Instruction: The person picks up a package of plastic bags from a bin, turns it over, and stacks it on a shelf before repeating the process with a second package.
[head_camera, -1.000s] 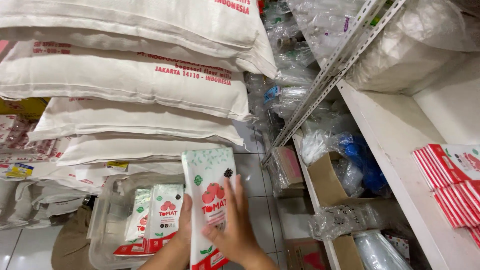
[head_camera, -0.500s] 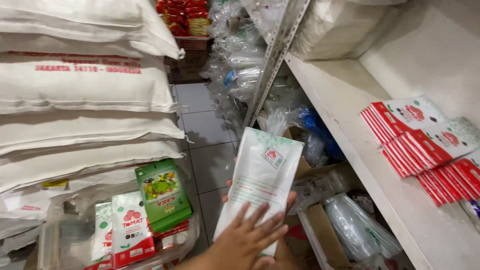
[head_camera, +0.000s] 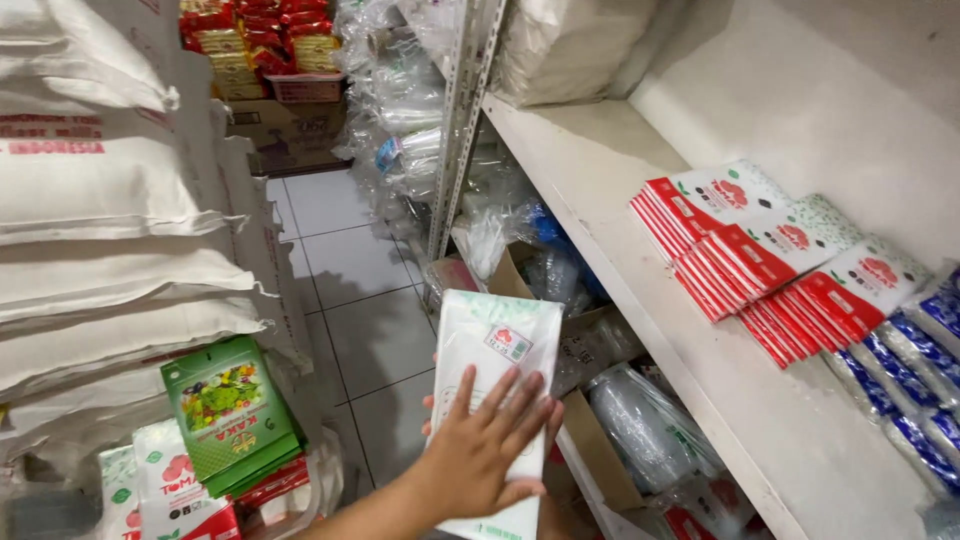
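Right hand lies flat on a stack of white plastic-bag packs, fingers spread over its face. Left hand mostly hidden behind the stack; only a fingertip or two shows at its left edge, so its grip can't be made out. Stack's bottom is cut off by the frame edge. Forearm comes up from below. Stack is upright, beside the white shelf. Since half a second ago the stack looks straighter, and the red-and-white packs have come fuller into view.

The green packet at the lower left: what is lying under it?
The green packet lies on white-and-red packets, piled in a clear plastic container. How many packets there are, and the container's bottom, stay covered.
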